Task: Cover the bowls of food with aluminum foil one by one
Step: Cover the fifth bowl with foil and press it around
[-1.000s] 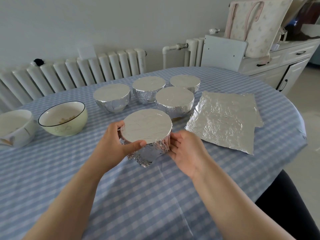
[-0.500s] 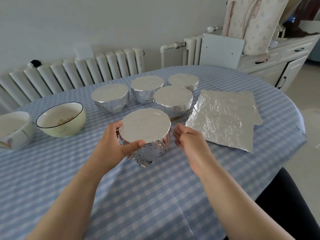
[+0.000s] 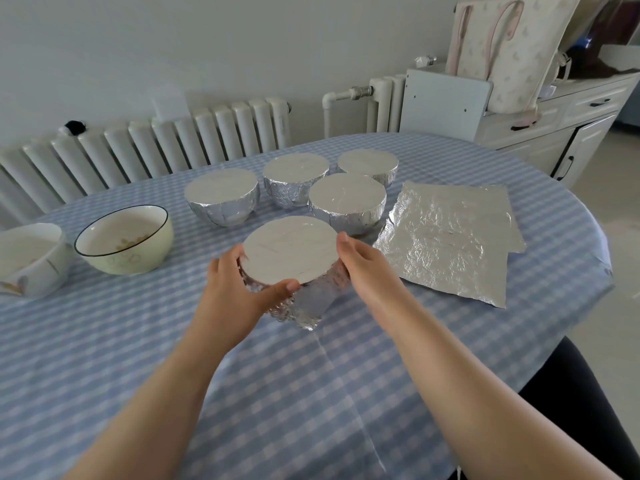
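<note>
right hand [image 3: 363,268] is back against the right side of the foil-covered bowl [image 3: 291,251] after lifting off, fingers curved round it | left hand [image 3: 239,292] cups the left side, thumb at rim | bowl near centre of table [image 3: 346,393] | foil crimping nearly done; two uncovered bowls [image 3: 124,240] wait far left; spare foil sheets [image 3: 450,237] right

No legible text, no labels — none.
</note>
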A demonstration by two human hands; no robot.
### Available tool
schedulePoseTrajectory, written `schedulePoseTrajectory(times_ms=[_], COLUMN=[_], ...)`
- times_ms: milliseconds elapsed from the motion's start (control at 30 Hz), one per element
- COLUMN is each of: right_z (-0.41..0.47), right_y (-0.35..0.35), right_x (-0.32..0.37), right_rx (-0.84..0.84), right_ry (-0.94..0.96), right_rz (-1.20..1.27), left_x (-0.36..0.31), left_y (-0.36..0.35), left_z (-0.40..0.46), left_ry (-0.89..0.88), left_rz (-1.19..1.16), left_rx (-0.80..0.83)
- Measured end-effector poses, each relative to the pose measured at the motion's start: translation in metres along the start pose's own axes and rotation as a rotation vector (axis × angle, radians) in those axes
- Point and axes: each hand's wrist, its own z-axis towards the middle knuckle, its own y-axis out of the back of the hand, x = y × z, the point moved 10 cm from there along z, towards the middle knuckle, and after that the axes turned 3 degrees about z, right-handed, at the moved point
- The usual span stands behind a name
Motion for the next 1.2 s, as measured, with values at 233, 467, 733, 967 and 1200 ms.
schedulePoseTrajectory(times_ms=[233,467,733,967,1200], right_z=[0.010,-0.001,-0.004,-0.003,-0.001], right_y=[-0.008,0.004,0.001,0.004,0.013], right_x=[-0.009,-0.031,-0.051,-0.055,-0.048], right_rx=[-0.083,-0.272,-0.400,-0.461,-0.472], right_ry=[0.086,0.043,-0.059,-0.098,-0.084], right_rz=[0.017,0.265,0.391,0.457,0.379], left_x=[0.000,0.006,-0.010,-0.009,-0.007], left_y=[0.000,0.000,0.000,0.001,0.002], left_z=[0.003,0.004,-0.001,-0.002,-0.001], left_ry=[-0.022,-0.018,-0.049,-0.022,0.002], left_rz=[0.100,0.014,-0.084,-0.087,-0.093], left_rx=[0.020,0.056,0.060,0.059,0.061])
